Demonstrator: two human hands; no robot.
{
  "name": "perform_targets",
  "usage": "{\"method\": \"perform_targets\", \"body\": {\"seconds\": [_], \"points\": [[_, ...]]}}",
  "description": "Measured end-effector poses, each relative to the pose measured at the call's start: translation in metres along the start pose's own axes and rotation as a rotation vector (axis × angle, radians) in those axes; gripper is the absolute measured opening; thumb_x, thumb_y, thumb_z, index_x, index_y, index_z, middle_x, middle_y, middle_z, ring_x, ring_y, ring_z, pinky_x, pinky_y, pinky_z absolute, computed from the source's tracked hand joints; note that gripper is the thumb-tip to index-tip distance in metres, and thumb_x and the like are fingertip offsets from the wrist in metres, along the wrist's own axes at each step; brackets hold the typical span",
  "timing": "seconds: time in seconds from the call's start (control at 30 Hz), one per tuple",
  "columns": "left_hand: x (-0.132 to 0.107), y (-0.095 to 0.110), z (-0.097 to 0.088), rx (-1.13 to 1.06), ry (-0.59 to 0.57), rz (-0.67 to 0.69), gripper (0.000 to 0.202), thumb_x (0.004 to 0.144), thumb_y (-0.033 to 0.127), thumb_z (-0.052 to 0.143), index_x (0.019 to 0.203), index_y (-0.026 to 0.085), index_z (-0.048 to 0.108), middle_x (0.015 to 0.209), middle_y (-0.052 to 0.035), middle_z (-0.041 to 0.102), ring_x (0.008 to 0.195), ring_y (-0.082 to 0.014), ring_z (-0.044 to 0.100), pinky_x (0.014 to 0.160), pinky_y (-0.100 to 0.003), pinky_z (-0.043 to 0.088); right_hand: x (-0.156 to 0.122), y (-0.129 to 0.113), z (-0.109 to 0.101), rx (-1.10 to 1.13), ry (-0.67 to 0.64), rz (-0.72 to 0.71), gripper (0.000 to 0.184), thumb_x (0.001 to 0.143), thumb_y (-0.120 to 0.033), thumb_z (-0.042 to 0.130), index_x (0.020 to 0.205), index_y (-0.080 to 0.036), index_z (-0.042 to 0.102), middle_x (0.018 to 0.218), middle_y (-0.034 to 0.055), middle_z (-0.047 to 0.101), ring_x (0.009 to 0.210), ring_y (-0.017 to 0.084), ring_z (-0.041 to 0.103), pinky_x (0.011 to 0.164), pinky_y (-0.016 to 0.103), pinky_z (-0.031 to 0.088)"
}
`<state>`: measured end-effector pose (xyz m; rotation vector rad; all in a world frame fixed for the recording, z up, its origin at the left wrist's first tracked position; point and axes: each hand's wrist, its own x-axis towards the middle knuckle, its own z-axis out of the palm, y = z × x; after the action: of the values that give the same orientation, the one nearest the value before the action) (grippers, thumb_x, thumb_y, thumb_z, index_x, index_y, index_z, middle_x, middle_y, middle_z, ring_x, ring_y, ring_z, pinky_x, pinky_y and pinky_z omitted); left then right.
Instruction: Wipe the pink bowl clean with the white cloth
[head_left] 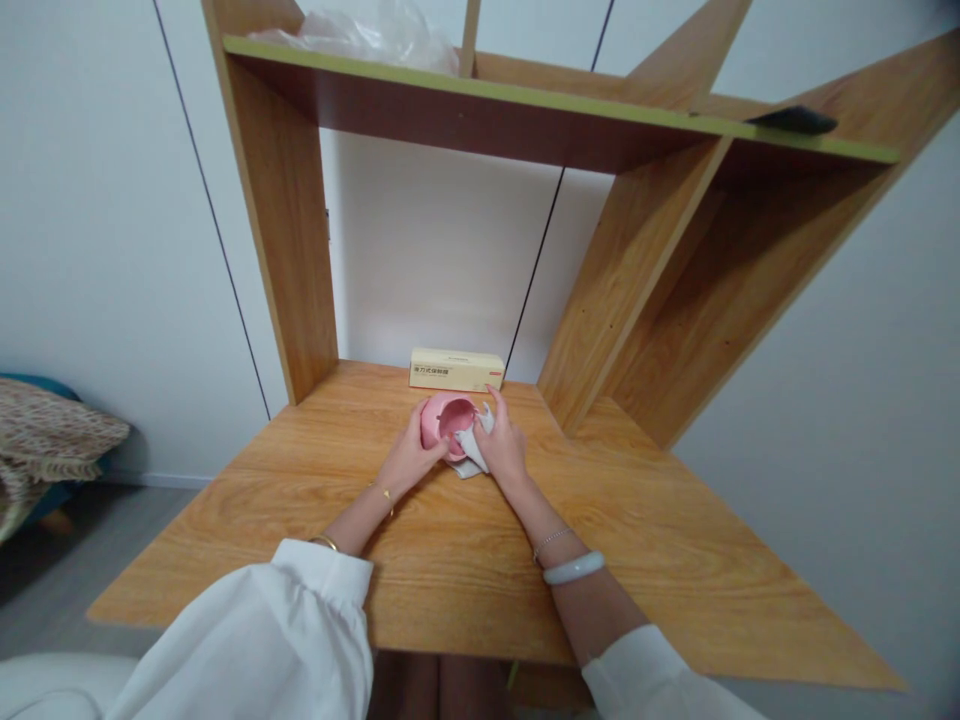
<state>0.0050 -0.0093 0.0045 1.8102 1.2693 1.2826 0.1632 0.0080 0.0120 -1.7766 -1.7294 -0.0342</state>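
A rounded, hollow pink container (pixel 433 420) is tilted on its side above the wooden desk, its round opening facing me and to the right. Wrapped round its left side is my left hand (pixel 411 447), thumb at the lower rim. My right hand (pixel 504 440) pinches a white cloth (pixel 480 450) against the right part of the rim, with some of the cloth at the opening. The index finger of that hand points up and away. Part of the cloth hangs below the container. What kind of container it is, I cannot make out.
A cream box (pixel 456 371) with printed characters lies just behind my hands. The wooden desk (pixel 450 560) has upright panels and a shelf (pixel 465 90) above. On the shelf are a clear plastic bag (pixel 367 35) and a dark flat object (pixel 795 120). A fringed woven cover (pixel 52 440) lies at left.
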Motion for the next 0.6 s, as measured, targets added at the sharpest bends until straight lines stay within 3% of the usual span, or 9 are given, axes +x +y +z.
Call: {"method": "perform_targets", "body": {"seconds": [0.4, 0.6], "points": [[0.003, 0.001, -0.001, 0.181, -0.05, -0.051, 0.073, 0.078, 0.042, 0.053, 0.139, 0.015, 0.025, 0.125, -0.0143, 0.053, 0.112, -0.028, 0.054, 0.095, -0.043, 0.042, 0.008, 0.015, 0.005, 0.081, -0.015, -0.042, 0.061, 0.084, -0.039, 0.045, 0.14, -0.021, 0.027, 0.094, 0.0095, 0.068, 0.084, 0.027, 0.063, 0.072, 0.034, 0.045], [0.004, -0.002, -0.001, 0.228, -0.064, -0.019, 0.074, 0.078, 0.043, 0.052, 0.14, 0.016, 0.023, 0.126, -0.0142, 0.052, 0.113, -0.0283, 0.054, 0.096, -0.043, 0.041, 0.005, 0.012, 0.002, 0.133, -0.043, -0.086, 0.056, 0.087, -0.032, 0.039, 0.141, -0.021, 0.026, 0.098, 0.0092, 0.067, 0.089, 0.026, 0.062, 0.077, 0.035, 0.044]]}}
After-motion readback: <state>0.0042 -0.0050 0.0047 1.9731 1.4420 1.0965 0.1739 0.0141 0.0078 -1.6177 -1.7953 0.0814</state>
